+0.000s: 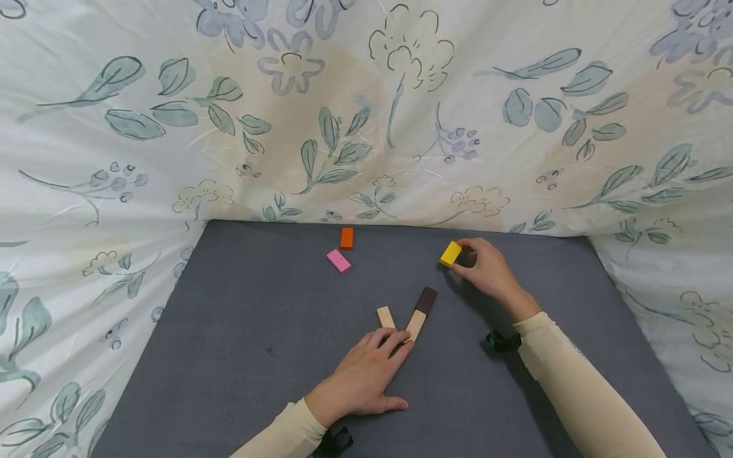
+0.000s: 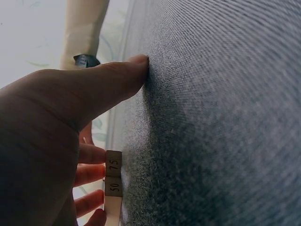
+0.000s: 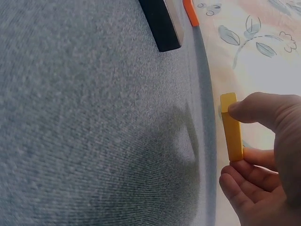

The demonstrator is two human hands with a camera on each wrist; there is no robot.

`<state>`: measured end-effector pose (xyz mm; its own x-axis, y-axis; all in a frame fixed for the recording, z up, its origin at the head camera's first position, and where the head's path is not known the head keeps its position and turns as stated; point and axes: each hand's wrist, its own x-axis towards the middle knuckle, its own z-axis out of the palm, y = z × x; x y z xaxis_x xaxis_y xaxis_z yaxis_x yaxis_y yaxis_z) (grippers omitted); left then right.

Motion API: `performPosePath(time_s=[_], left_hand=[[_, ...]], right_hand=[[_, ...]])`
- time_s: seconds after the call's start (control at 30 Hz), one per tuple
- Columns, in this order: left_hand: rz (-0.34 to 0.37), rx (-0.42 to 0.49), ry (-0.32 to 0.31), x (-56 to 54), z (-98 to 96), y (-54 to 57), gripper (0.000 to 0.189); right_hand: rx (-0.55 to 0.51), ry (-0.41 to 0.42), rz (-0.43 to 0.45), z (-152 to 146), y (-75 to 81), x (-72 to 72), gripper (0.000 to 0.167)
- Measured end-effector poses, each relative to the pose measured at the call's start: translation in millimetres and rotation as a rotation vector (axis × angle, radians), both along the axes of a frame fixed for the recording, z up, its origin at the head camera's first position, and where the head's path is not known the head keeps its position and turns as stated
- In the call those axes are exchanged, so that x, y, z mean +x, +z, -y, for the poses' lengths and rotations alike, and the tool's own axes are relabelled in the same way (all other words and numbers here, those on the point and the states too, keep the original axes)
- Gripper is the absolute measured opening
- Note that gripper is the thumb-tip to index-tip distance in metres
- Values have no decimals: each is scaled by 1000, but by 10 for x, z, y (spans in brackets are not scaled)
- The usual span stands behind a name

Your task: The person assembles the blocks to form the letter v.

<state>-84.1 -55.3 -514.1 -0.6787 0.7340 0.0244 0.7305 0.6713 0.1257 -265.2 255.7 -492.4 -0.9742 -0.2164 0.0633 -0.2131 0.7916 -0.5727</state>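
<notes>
My right hand (image 1: 487, 267) pinches a yellow block (image 1: 450, 254) between thumb and fingers. The right wrist view shows that block (image 3: 233, 134) held off the grey surface. My left hand (image 1: 366, 378) lies palm down with its fingers extended, fingertips on pale wooden blocks. One pale block (image 1: 386, 316) angles up to the left; another pale block (image 1: 417, 323) slants to the right, with a dark brown block (image 1: 426, 299) at its far end. In the left wrist view, end faces marked 75 (image 2: 113, 164) and 50 (image 2: 113, 187) sit by the fingertips. The hand hides their near parts.
An orange block (image 1: 347, 238) lies near the back edge of the grey cloth-covered table (image 1: 240, 369). Just in front of it is a pink block (image 1: 338, 261). A flowered curtain (image 1: 343, 114) hangs behind the table and along both sides.
</notes>
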Motion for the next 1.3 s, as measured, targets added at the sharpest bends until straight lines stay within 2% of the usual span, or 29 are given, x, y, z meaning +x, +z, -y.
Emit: performPosePath(time_s=[0.53,1.3], left_hand=[[5,0,0,-5,-2,4,102],[-9,-2,4,6,-19,11,102]], right_hand=[[-28,23,-10,3,24,50,63],[5,16,-11,46,15,106,62]])
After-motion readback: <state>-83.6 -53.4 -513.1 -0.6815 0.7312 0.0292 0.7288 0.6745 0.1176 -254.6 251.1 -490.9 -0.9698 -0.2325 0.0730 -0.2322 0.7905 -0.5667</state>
